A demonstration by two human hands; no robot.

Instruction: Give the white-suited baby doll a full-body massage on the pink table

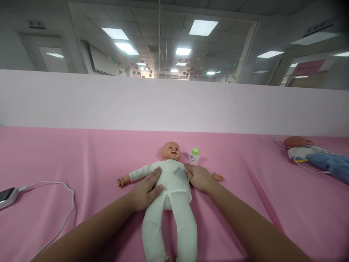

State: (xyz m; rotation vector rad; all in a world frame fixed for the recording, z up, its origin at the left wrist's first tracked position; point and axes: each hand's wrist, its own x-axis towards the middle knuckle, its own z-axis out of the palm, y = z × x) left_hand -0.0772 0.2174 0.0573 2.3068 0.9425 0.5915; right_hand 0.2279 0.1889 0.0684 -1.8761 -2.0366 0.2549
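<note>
A baby doll (174,176) with a white cloth body lies on its back on a pink cloth, head towards the wall and arms spread. My left hand (146,189) rests on the left side of its torso, fingers extended and thumb apart. On the other side, my right hand (198,177) touches the doll's chest near the shoulder, its fingers laid against the cloth and holding nothing. Just right of the doll's head stands a small clear bottle (194,156) with a green cap.
The pink cloth (103,156) has folds on the right. At the far right lies another doll (324,160) in blue and white with a thin tube. A white device (8,198) with a cable sits at the left edge. Behind runs a low white wall (174,105) beneath glass.
</note>
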